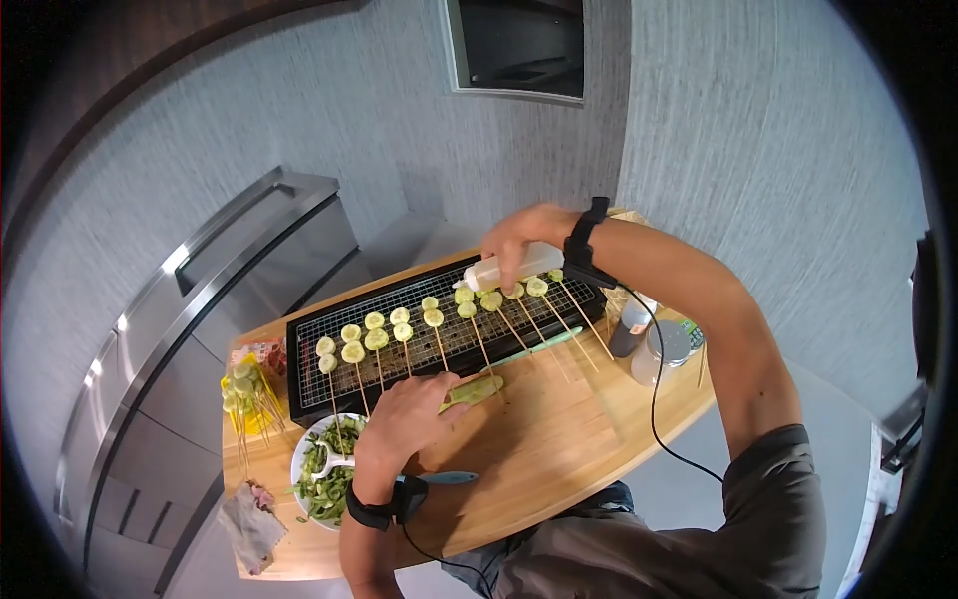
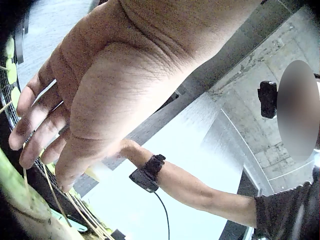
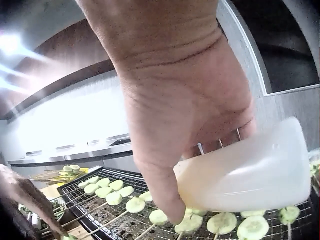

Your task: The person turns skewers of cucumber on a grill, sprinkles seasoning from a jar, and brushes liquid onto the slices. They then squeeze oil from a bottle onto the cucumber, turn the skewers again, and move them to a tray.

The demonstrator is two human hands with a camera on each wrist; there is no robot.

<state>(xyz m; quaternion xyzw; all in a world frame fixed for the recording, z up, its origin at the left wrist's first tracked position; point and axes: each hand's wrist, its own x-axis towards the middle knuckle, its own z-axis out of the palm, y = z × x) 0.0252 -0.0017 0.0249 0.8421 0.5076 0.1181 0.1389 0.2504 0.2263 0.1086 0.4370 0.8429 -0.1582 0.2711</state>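
My right hand [image 1: 527,228] grips a translucent squeeze bottle [image 1: 544,260] on its side, low over the grill, nozzle pointing left. In the right wrist view, the thumb and fingers wrap around the bottle [image 3: 250,172] above the cucumber slices [image 3: 222,223]. Slices threaded in pairs on wooden skewers [image 1: 439,349] lie along the black grill [image 1: 379,290], sticks toward me. At the grill's front edge, my left hand [image 1: 404,417] hovers palm down with fingers loosely extended beside a long piece of cucumber [image 1: 474,392]. The left wrist view shows nothing between those fingers.
A white bowl [image 1: 299,469] of green strips with a white-handled peeler stands front left. Behind it, more skewers sit on a yellow tray [image 1: 261,409]; a crumpled cloth [image 1: 251,527] lies nearby. A dark bottle [image 1: 631,329] and a jar [image 1: 654,357] stand right. A cable [image 1: 656,399] trails from my right wrist.
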